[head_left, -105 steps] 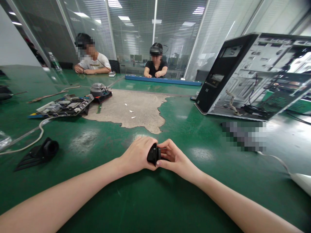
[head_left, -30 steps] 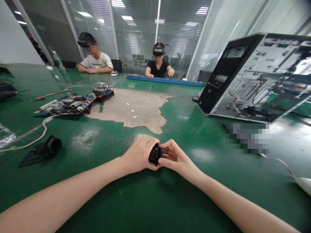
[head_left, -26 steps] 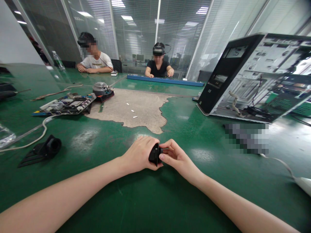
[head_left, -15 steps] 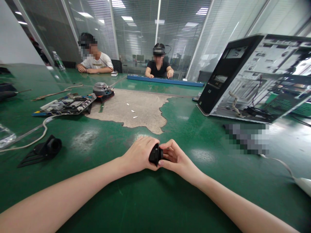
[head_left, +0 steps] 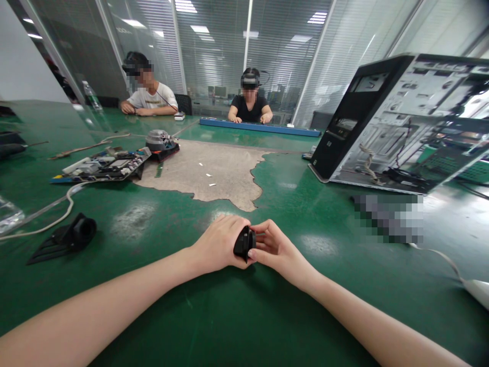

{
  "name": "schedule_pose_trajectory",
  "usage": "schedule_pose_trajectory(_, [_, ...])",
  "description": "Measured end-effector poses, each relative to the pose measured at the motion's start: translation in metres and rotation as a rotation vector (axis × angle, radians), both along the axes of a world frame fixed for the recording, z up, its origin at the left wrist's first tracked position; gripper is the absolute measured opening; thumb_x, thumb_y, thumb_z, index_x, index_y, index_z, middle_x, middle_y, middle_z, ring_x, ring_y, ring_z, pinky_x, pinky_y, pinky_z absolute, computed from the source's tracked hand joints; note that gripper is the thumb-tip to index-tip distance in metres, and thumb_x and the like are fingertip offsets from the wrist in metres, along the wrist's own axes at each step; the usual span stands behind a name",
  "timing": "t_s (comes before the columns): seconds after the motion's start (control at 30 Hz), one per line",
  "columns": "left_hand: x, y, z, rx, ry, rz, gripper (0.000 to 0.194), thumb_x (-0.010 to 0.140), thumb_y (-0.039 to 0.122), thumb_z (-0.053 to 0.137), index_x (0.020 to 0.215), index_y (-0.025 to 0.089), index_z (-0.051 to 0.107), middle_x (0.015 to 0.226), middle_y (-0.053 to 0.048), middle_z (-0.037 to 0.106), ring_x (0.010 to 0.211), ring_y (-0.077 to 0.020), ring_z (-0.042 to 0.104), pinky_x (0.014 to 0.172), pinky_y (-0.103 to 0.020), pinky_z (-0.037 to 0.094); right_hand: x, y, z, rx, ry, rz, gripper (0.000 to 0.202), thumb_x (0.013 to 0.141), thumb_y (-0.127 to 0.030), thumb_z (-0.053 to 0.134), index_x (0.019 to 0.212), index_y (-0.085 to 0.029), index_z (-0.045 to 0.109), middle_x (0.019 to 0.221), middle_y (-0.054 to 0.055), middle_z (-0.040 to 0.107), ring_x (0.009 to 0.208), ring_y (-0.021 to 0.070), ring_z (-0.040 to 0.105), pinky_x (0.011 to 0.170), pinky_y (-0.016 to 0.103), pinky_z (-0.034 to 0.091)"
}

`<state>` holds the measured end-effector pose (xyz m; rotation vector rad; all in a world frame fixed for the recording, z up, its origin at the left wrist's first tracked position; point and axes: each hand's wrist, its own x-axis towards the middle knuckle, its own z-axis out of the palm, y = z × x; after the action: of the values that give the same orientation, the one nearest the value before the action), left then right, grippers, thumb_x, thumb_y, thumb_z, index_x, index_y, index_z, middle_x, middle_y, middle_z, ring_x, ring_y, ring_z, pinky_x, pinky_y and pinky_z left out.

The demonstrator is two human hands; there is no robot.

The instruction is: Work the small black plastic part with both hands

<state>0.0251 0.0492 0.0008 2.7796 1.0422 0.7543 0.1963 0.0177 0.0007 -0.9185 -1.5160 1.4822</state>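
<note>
Between my hands, just above the green tabletop (head_left: 183, 316), is a small black plastic part (head_left: 242, 243), whose kind I cannot make out. My left hand (head_left: 219, 242) wraps round it from the left and covers much of it. On its right side, a round black rim is pinched by the thumb and fingers of my right hand (head_left: 273, 244). Whether that rim is a separate piece, I cannot tell. To the left lies another black plastic piece (head_left: 71, 234) with a round collar and a flat slatted end.
An open computer case (head_left: 355, 122) stands at the right, with a blurred-out object (head_left: 389, 219) before it. At the left are a circuit board (head_left: 110, 165), a fan cooler (head_left: 162, 142) and a pale cable (head_left: 71, 201). Two people sit across the table behind a long blue bar (head_left: 260, 127).
My right fingers have shifted slightly left, and the round black rim sits closer against the part in my left hand. The left hand stays in place.
</note>
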Motion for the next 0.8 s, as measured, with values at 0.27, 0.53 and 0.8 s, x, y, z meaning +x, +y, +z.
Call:
schedule_pose_trajectory(0.27, [0.0012,0.0003,-0.0020,0.000,-0.021,0.002,0.046,0.060,0.039,0.062,0.096,0.017,0.043,0.087,-0.003,0.055,0.080,-0.0218,0.052,0.070,-0.032,0.036,-0.0007,-0.0019,0.0008,-0.034,0.054,-0.011,0.026,0.071,-0.025,0.064,0.085,-0.022,0.042,0.088,-0.001,0.054,0.084,0.0126,0.056,0.078,0.031,0.046])
schedule_pose_trajectory(0.53, [-0.0033,0.0028,-0.0012,-0.016,-0.013,0.017,0.051,0.059,0.042,0.064,0.097,0.017,0.042,0.088,-0.004,0.055,0.081,-0.0225,0.052,0.071,-0.033,0.036,0.0016,-0.0001,0.0036,-0.023,-0.007,-0.237,0.023,0.070,-0.028,0.063,0.087,-0.022,0.049,0.090,0.000,0.055,0.079,0.0122,0.056,0.078,0.031,0.044])
schedule_pose_trajectory(0.8, [-0.0001,-0.0016,-0.0015,0.043,-0.004,0.005,0.045,0.060,0.041,0.063,0.092,0.017,0.043,0.084,-0.004,0.055,0.077,-0.0219,0.051,0.068,-0.033,0.036,-0.0040,0.0043,0.0044,-0.056,-0.028,-0.108,0.030,0.061,-0.027,0.071,0.078,-0.019,0.048,0.081,0.000,0.060,0.080,0.0151,0.058,0.076,0.031,0.045])
